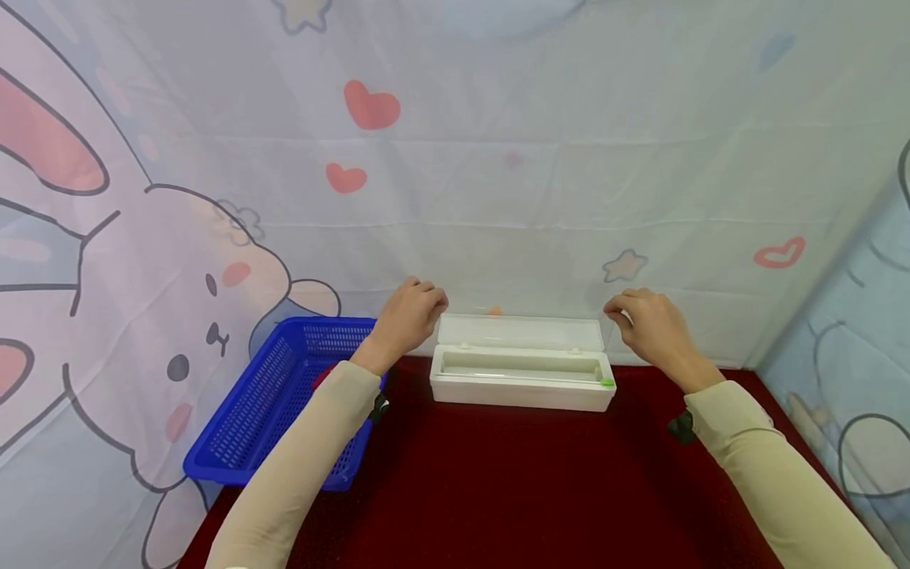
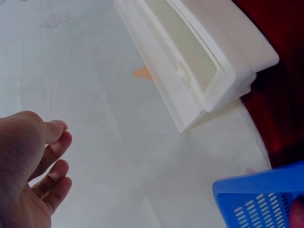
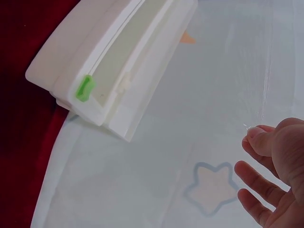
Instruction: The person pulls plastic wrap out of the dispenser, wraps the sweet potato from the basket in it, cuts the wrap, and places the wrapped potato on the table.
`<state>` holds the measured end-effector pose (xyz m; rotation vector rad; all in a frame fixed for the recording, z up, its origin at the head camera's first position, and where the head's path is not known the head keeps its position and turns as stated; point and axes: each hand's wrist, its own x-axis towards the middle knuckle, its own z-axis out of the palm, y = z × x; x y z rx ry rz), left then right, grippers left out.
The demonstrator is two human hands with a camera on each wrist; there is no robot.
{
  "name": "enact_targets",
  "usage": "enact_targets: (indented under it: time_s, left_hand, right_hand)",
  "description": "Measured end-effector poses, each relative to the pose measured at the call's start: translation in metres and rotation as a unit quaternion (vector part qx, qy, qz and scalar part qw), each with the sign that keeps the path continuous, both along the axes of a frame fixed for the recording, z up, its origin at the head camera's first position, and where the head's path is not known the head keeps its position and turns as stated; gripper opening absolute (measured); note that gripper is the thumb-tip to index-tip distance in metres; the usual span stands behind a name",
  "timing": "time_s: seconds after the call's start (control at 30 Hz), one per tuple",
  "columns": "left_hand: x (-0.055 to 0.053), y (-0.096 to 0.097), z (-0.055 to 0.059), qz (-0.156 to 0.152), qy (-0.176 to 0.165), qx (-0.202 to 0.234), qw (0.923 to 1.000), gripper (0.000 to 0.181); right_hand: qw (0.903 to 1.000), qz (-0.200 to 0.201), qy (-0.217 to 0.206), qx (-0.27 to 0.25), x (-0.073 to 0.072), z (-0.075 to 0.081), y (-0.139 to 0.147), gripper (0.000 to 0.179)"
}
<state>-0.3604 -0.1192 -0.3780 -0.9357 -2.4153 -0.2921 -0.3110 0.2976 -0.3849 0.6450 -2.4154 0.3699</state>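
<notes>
A thin sheet of clear plastic wrap (image 3: pixel 263 97) stretches between both hands, showing as fine creases near the fingertips. My left hand (image 1: pixel 414 312) pinches one corner of it between thumb and index finger, beyond the left end of a white wrap dispenser (image 1: pixel 522 393). At the other corner, off the dispenser's right end, my right hand (image 1: pixel 650 325) pinches the wrap the same way. In the right wrist view its other fingers are spread apart. The dispenser's lid (image 1: pixel 519 332) stands raised at the back, and a green slide cutter (image 3: pixel 85 88) sits at the right end of its front edge.
To the left, a blue plastic basket (image 1: pixel 245 423) stands on the dark red tablecloth (image 1: pixel 498 482), with a red thing (image 1: pixel 323 377) in it, partly hidden by my left arm. Behind the table hangs a pale printed curtain (image 1: pixel 512 190) with hearts, stars and a rabbit.
</notes>
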Motion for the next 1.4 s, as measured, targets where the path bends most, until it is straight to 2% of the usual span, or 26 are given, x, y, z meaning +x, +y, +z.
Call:
enact_targets:
  time_s: [0.57,0.8,1.0,1.2,1.4]
  left_hand:
    - [-0.003,0.003,0.010,0.012,0.004,-0.005,0.9999,0.014]
    - [-0.005,0.004,0.016,0.006,0.017,-0.008,0.9998,0.014]
    - [-0.005,0.006,0.023,0.009,0.028,-0.009,0.9995,0.014]
    - [-0.004,0.004,0.027,0.021,0.011,-0.008,0.9997,0.015]
    - [-0.006,0.003,0.032,0.026,0.010,-0.007,0.9996,0.016]
  right_hand:
    - [1.0000,-0.002,0.005,0.004,-0.009,0.009,0.003,0.008]
    - [0.9999,-0.007,-0.002,0.007,-0.009,0.014,0.004,0.009]
    - [0.9999,-0.007,0.010,0.005,-0.011,0.021,0.005,0.008]
    - [0.9999,-0.002,0.017,0.004,-0.014,0.025,0.003,0.009]
    - [0.9999,0.001,0.015,0.002,-0.016,0.031,0.002,0.010]
